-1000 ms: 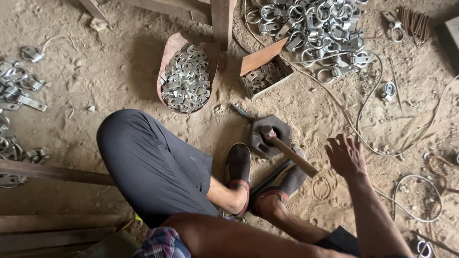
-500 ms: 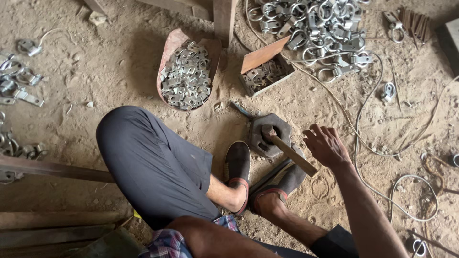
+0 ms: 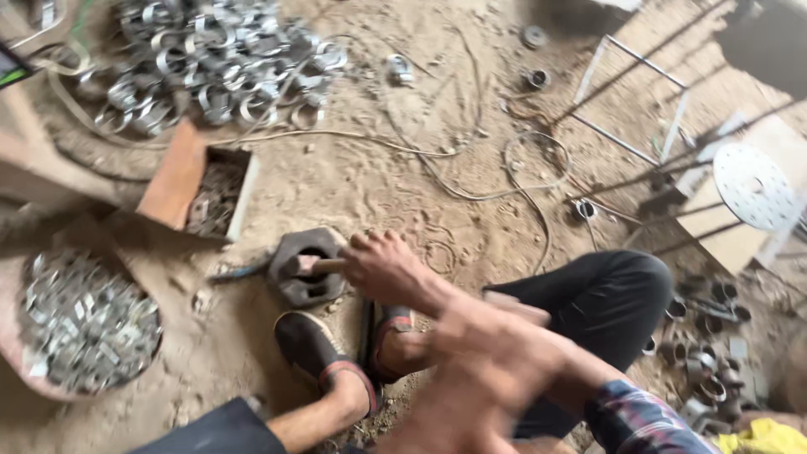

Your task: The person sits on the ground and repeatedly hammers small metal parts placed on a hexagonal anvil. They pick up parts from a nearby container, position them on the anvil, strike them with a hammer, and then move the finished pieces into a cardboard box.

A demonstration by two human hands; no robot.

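Observation:
My right hand [image 3: 382, 269] is closed around the wooden handle of a hammer [image 3: 324, 265]. The hammer's head rests on a dark hexagonal metal block [image 3: 307, 286] that lies on the sandy floor. My left hand [image 3: 487, 370] is in front of my right forearm, close to the camera and badly blurred; I cannot tell whether it holds anything. My two feet in dark slippers [image 3: 315, 349] sit just below the block.
A round basin of small metal pieces [image 3: 84, 324] lies at the left, with an open box [image 3: 214, 197] above it. A heap of shiny metal rings [image 3: 210, 59] fills the top left. Loose wire [image 3: 521, 168], a rod frame [image 3: 639, 101], a white perforated disc [image 3: 752, 185] and metal cups [image 3: 706, 370] are at the right.
My right hand has reached left and closed on the hammer handle. My head has turned to the right, so the block and basin now sit further left. My left hand has come into view.

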